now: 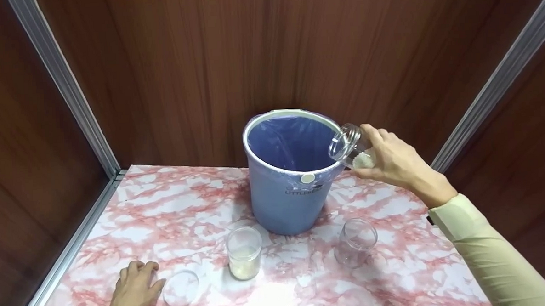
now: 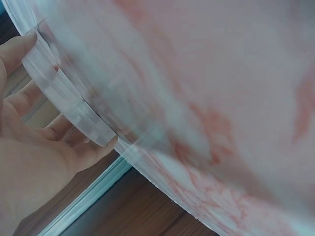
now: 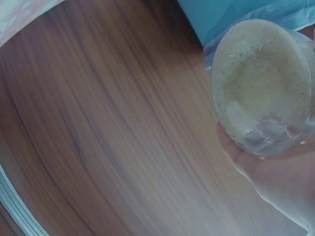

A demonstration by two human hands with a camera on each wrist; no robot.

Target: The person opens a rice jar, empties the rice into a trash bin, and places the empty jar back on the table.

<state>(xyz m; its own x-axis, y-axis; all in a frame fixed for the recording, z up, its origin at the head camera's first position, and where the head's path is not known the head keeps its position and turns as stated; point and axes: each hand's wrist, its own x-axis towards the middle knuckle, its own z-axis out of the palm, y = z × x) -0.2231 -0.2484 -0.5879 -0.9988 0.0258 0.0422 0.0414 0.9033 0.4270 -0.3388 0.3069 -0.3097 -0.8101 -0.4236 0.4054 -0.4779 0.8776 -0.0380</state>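
In the head view my right hand grips a clear plastic jar tilted sideways, its mouth over the right rim of the blue bin. White grains lie inside the jar, and its base faces the right wrist camera. My left hand rests low at the left with loosely bent fingers, thumb close to a round clear lid. The left wrist view has a translucent curved band right beside the fingertips.
One clear jar with pale grains stands before the bin; another clear jar stands to its right. A clear bag lines the bin. The red-and-white marbled table is enclosed by brown wood panels and metal rails.
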